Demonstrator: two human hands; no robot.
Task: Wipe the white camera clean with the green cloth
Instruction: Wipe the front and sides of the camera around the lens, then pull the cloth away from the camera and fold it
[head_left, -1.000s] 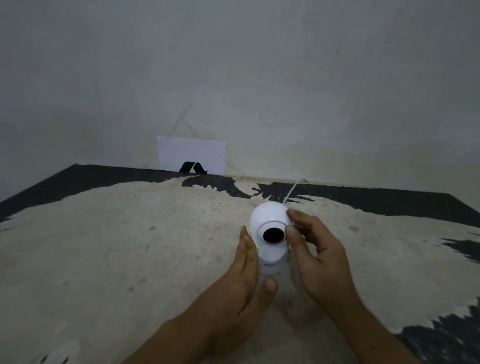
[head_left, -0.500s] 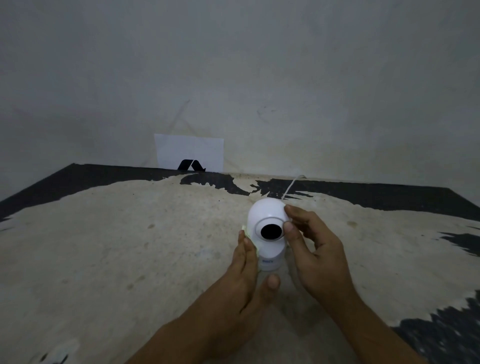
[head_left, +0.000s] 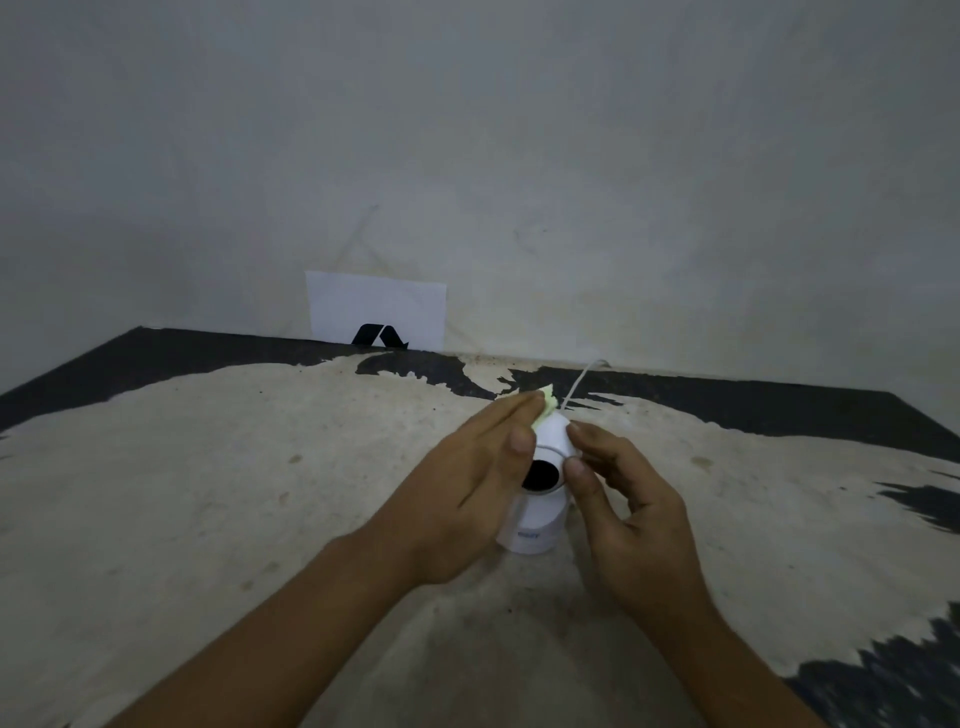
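Note:
The white camera (head_left: 540, 519) stands upright on the worn table, round head with a black lens facing me. My left hand (head_left: 467, 483) lies flat against the camera's left side and top, pressing the green cloth (head_left: 545, 402) onto the head; only a small pale-green corner shows past the fingertips. My right hand (head_left: 623, 499) steadies the camera, thumb and forefinger pinching the right edge of the head. Most of the cloth and the camera's left side are hidden under my left hand.
A thin white cable (head_left: 584, 379) runs from behind the camera to the wall. A white card with a black logo (head_left: 376, 309) leans against the wall at the table's back edge. The tabletop (head_left: 208, 493) is scuffed beige with black patches.
My left hand has slid with the cloth from low on the camera's left side up and over the top of the head. The right hand keeps its grip on the head.

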